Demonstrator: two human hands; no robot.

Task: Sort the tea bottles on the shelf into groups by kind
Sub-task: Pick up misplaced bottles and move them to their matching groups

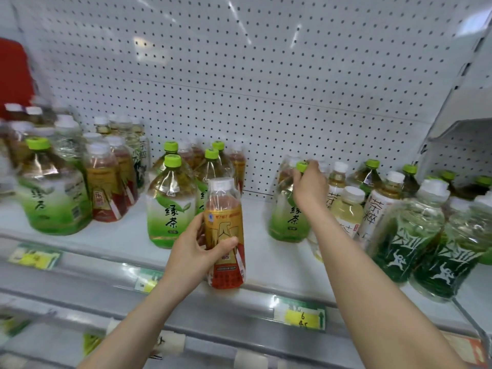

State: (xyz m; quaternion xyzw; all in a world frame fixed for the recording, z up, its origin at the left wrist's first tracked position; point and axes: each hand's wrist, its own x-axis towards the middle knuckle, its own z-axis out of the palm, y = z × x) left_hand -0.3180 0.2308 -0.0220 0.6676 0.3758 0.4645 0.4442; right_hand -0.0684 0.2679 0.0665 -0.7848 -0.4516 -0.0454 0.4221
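Note:
My left hand [194,251] grips a white-capped bottle with an orange and red label [225,235], held upright at the shelf's front edge. My right hand [310,186] grips the green cap of a green tea bottle [288,222] standing right of the middle. More green tea bottles with green caps [170,206] cluster in the middle, and one stands at the left [53,193]. Red-labelled bottles [105,182] stand at the left. At the right are dark green-labelled bottles [407,235] and white-labelled pale tea bottles [372,209].
The white shelf [127,235] has a pegboard back wall [239,75] and price tags along its front rail [300,314]. A gap of bare shelf lies between the middle cluster and the right group. Another shelf unit [466,115] stands at the right.

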